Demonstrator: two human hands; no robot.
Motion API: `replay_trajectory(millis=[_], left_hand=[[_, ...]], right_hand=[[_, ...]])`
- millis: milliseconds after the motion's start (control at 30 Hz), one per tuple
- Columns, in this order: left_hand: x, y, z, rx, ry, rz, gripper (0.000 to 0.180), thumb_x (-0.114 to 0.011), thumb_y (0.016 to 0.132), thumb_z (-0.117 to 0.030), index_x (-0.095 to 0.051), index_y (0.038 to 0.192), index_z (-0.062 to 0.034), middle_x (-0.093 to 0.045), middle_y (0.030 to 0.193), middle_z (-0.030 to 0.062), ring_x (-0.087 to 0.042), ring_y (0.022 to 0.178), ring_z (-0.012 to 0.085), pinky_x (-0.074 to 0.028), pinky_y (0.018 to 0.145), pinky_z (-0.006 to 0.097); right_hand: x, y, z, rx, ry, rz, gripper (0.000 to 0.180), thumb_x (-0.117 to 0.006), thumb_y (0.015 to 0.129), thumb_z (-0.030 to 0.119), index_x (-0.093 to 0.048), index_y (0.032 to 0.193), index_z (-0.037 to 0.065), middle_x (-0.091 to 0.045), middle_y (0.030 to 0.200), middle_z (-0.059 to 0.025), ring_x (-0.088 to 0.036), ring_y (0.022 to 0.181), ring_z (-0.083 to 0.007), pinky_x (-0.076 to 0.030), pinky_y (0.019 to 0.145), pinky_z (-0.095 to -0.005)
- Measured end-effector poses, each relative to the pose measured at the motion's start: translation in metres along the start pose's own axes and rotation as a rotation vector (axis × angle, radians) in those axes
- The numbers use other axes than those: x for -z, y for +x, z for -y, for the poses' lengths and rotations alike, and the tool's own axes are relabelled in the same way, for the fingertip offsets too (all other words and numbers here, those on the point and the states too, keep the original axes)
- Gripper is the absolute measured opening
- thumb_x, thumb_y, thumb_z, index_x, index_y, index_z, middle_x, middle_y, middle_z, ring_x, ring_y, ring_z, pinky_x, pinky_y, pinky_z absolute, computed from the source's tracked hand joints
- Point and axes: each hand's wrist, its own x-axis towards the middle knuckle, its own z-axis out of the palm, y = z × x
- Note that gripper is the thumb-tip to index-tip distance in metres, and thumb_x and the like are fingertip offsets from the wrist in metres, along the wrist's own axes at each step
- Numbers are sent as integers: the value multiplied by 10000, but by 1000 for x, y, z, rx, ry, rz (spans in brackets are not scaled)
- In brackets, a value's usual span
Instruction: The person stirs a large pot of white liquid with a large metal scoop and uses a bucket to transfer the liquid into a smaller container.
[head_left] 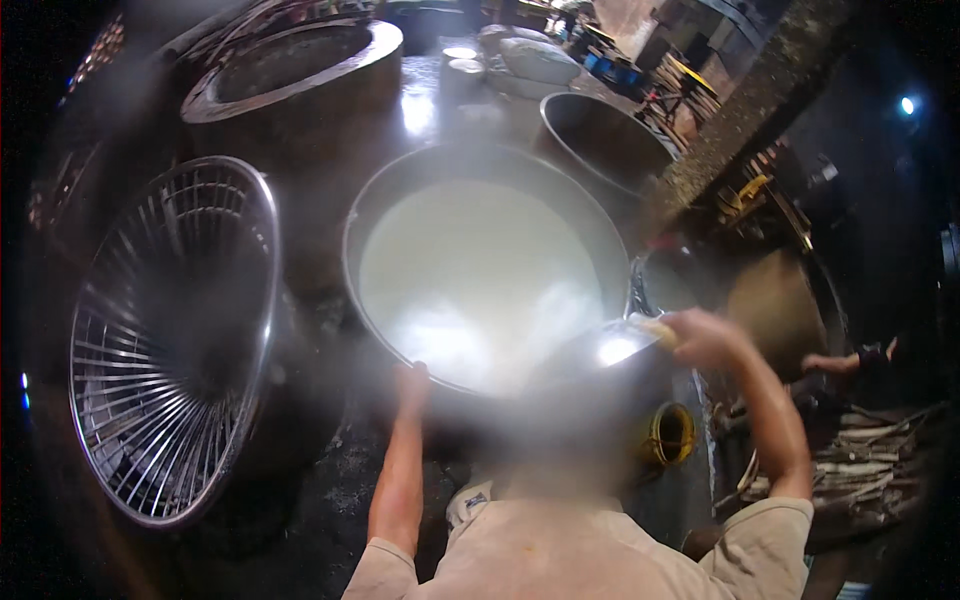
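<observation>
A large round metal vat [352, 245] holds pale milky liquid [480, 250], with steam or lens haze over its near side. My left hand [412, 378] is closed on the near left rim of the vat. To the right of the vat, my right hand [705, 338] grips the short pale handle of a shiny metal scoop-like vessel [618, 350]. That vessel lies over the near right rim; its dark bowl is blurred, so I cannot tell what it contains.
A tilted slatted metal basket [265, 330] stands at left. Behind it is a round masonry tank [385, 50]; another vat [545, 110] sits at the back right. A yellow bucket [672, 432], firewood [865, 450], a slanting beam [760, 110] and another person's hand [835, 363] are right.
</observation>
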Motion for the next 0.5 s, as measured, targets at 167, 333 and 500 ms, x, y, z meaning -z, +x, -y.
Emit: replay_trajectory(millis=[167, 333, 500], left_hand=[[-5, 22, 47, -106, 114, -57, 361, -466, 746, -234, -526, 698, 118, -552, 708, 275, -553, 657, 366, -415, 612, 435], [24, 5, 24, 19, 8, -28, 346, -475, 762, -205, -497, 864, 125, -549, 830, 257, -536, 760, 284, -403, 699, 404], [5, -2, -11, 196, 153, 80, 355, -451, 771, -223, -509, 759, 128, -558, 726, 247, -552, 712, 306, -404, 635, 426]], right_hand=[[35, -88, -23, 54, -105, -297, 449, -551, 567, 57, -495, 1011, 36, -595, 838, -170, -586, 763, -284, -449, 678, -342], [26, -178, -64, -29, 305, -817, 413, -624, 604, 126, -441, 962, 27, -531, 768, -65, -527, 673, -170, -435, 618, -301], [-42, -281, -198, -211, 683, -1342, 467, -623, 730, 244, -390, 1071, 26, -503, 839, -41, -490, 719, -98, -409, 610, -234]])
